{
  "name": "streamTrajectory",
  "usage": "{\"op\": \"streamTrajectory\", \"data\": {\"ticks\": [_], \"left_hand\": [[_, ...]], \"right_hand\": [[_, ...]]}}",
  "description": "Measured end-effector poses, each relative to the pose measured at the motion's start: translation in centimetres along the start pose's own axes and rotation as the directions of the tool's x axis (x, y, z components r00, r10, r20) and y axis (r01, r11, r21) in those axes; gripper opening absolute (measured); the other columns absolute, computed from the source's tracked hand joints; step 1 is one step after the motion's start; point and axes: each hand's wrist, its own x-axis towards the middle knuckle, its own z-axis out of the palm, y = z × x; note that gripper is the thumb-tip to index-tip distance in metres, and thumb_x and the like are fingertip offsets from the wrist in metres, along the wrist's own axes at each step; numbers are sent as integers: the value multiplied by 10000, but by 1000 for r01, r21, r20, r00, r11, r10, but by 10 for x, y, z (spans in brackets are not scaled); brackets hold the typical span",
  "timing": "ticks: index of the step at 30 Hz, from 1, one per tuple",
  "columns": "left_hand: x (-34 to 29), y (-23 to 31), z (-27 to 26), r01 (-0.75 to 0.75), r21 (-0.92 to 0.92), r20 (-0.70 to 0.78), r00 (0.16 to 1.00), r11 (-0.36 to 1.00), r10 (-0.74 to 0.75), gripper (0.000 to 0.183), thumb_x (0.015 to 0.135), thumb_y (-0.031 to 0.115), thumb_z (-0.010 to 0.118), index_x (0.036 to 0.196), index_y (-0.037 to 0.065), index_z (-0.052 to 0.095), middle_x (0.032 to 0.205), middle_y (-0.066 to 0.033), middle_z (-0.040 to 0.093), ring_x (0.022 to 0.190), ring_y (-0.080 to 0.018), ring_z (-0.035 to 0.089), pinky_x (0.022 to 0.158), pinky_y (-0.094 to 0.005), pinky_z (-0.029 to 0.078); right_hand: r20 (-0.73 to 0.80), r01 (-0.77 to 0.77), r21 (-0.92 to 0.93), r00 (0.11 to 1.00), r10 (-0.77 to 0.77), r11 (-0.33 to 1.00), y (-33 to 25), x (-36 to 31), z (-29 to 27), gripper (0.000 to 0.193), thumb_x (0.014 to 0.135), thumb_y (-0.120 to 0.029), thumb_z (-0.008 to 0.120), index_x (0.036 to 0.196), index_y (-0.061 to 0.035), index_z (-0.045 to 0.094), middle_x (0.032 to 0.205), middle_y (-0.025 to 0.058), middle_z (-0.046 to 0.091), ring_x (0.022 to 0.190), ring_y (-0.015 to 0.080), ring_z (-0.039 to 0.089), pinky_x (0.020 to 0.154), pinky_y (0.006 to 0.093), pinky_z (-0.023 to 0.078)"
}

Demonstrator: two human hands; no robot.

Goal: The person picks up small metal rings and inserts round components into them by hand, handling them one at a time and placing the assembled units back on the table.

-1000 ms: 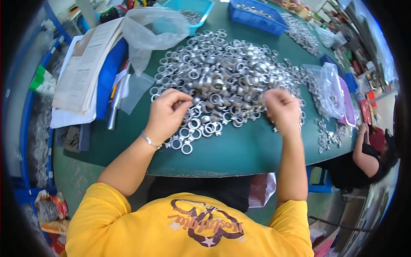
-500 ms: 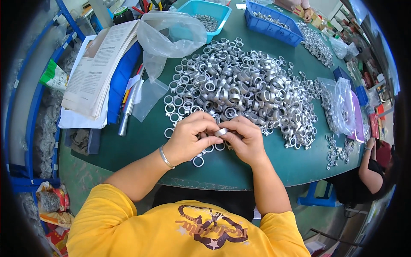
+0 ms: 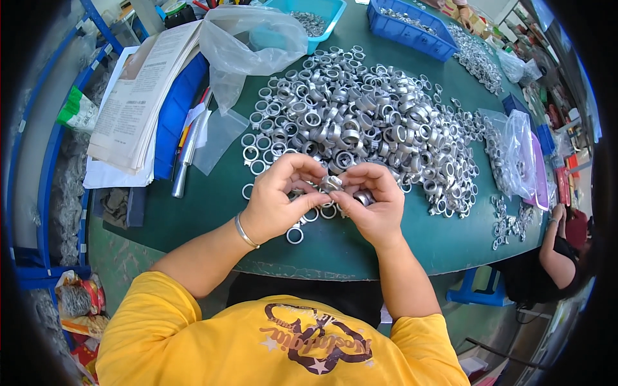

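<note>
Between the fingertips of my left hand (image 3: 278, 196) and my right hand (image 3: 378, 209) is a small silvery metal ring (image 3: 331, 184). Both hands are closed, thumbs and forefingers pinching it from either side. A second metal ring (image 3: 364, 197) shows under the curled fingers of my right hand; whether it is gripped there or lies on the table, I cannot tell. Just beyond my hands spreads a big pile of similar metal rings (image 3: 360, 122), many with a small lug on the rim. One loose ring (image 3: 295, 235) lies close to my left wrist.
On the green table (image 3: 444, 251), papers (image 3: 129, 122) lean over a blue bin (image 3: 177, 122) at left, beside a tapered metal rod (image 3: 183, 170). Clear plastic bags (image 3: 251, 48), a turquoise basin (image 3: 331, 26) and a blue crate (image 3: 412, 35) stand behind. Another person (image 3: 557, 260) sits at right.
The pinched ring has been turned between my fingertips, so a different side faces up. My right hand's fingers have spread and lifted a little, and a second ring now shows beneath them.
</note>
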Motion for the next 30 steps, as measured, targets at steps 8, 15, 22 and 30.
{"op": "streamTrajectory", "data": {"ticks": [8,15,22,30], "left_hand": [[3,-1,-9,-255,359,117,967,898,228,219,717,-96,665,922,-34,621,975,-108,584,821,-147,620,672,-223,528],[3,7,-4,-354,417,125,934,837,333,185,686,-37,712,852,-10,635,847,-97,615,689,-143,610,587,-233,502],[11,8,-15,-224,685,29,959,693,282,190,666,24,728,825,31,626,811,-68,556,678,-189,560,595,-277,456],[9,10,-19,-288,822,246,958,491,150,287,632,104,760,876,21,633,835,-86,546,756,-237,562,656,-310,460]], "right_hand": [[-17,156,-25,988,-156,987,2,0,2,352,723,67,687,1022,5,513,840,83,643,731,81,598,597,176,458],[71,-203,52,977,199,978,2,2,-4,168,824,-28,616,986,17,611,812,88,649,600,79,569,511,184,442],[328,-557,508,830,451,657,2,9,-13,227,852,-90,596,1055,11,591,749,109,639,490,71,489,377,168,288],[360,-571,677,807,468,465,-1,14,-17,433,782,36,446,1213,80,444,844,171,605,483,127,473,347,198,319]]}}
